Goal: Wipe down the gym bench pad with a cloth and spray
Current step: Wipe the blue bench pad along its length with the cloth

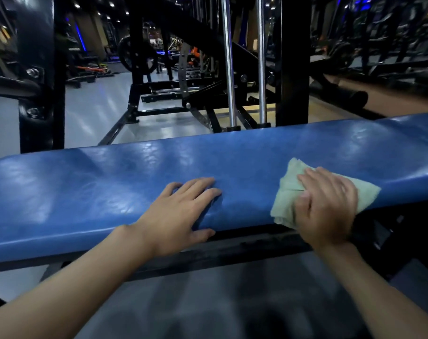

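Bench pad (105, 189), blue and glossy, lies under both hands. The right grip (327, 204) is an open hand pressing a pale green cloth (285, 199) onto the pad. Its fingers lie straight across the cloth, pointing toward 11 o'clock, and the thumb presses on a fold at the hand's 9 o'clock side. The palm bears down on the cloth rather than pinching it. The cloth is folded and bunched, spreading out from under the hand toward 11 o'clock and 3 o'clock, and its lower part hangs over the pad's near edge. It sits at about 4 o'clock in the view, on the right part of the pad.

The left grip (181, 211) lies at 9 o'clock from the cloth, near it but apart. It is also open, with the fingers straight on the pad's top and the thumb reaching over the near edge. It holds nothing.

The pad runs from 9 o'clock to 3 o'clock, rising slightly to the right. Under its near edge shows the dark frame of the counter (257, 243). Beyond the pad, toward 12 o'clock, two chrome guide rods (229, 69) stand upright, with a black upright post (295, 59) just at their 3 o'clock side. At 11 o'clock, farther back, a black weight plate (137, 56) sits on a machine above the grey floor (93, 111).
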### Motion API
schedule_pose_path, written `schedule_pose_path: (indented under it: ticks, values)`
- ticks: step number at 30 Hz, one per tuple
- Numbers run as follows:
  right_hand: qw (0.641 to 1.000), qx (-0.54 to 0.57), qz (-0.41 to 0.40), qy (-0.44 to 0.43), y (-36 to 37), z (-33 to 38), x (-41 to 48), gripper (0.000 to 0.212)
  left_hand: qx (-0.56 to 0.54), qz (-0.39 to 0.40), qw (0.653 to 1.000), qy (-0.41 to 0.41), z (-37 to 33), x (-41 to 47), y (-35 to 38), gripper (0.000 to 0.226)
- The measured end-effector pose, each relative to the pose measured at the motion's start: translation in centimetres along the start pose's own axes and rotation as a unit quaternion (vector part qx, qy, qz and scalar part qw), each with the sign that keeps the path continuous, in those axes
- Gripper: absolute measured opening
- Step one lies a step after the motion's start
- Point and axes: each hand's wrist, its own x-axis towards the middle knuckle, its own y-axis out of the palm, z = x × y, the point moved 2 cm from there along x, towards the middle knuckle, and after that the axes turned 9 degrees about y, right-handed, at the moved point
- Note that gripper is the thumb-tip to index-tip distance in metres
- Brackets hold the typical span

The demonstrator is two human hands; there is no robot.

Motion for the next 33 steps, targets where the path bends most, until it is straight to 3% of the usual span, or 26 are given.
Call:
schedule_pose_path:
  ticks: [4, 7, 10, 13, 17, 25, 31, 33]
  values:
    - [0.993, -0.008, -0.015, 0.114, 0.7, 2.4, -0.5, 0.037, 0.018, 0.012, 0.999, -0.024, -1.9, 2.4, 0.1, 0.075]
    - [0.999, 0.005, 0.035, 0.023, 0.8, 3.4, -1.1, 0.038, 0.061, 0.02, 0.997, -0.031, -2.3, 4.1, -0.3, 0.076]
    - [0.998, -0.004, 0.043, -0.035, -0.1, -0.7, 0.3, 0.042, 0.083, 0.011, 0.996, -0.031, -2.3, 4.6, -0.6, 0.076]
    - [0.999, -0.025, 0.022, 0.032, -0.5, -3.7, 1.4, 0.043, 0.075, 0.026, 0.996, -0.028, -2.6, 5.0, -0.7, 0.074]
    - [0.984, -0.05, -0.028, 0.169, 0.5, -0.7, 0.2, 0.04, 0.011, 0.029, 0.999, 0.032, -3.3, 6.7, -0.7, 0.066]
    - [0.994, -0.083, 0.066, 0.015, -1.4, -6.2, 1.7, 0.05, 0.003, 0.046, 0.995, 0.092, -6.2, 12.2, 1.1, 0.088]
    - [0.993, -0.047, -0.02, 0.108, -1.1, -9.6, 2.1, 0.049, 0.009, 0.043, 0.992, 0.118, -8.4, 16.5, 1.7, 0.096]
    - [0.995, -0.037, -0.02, 0.091, -0.7, -9.0, 1.5, 0.044, 0.002, 0.037, 0.994, 0.104, -9.7, 18.1, 1.7, 0.091]
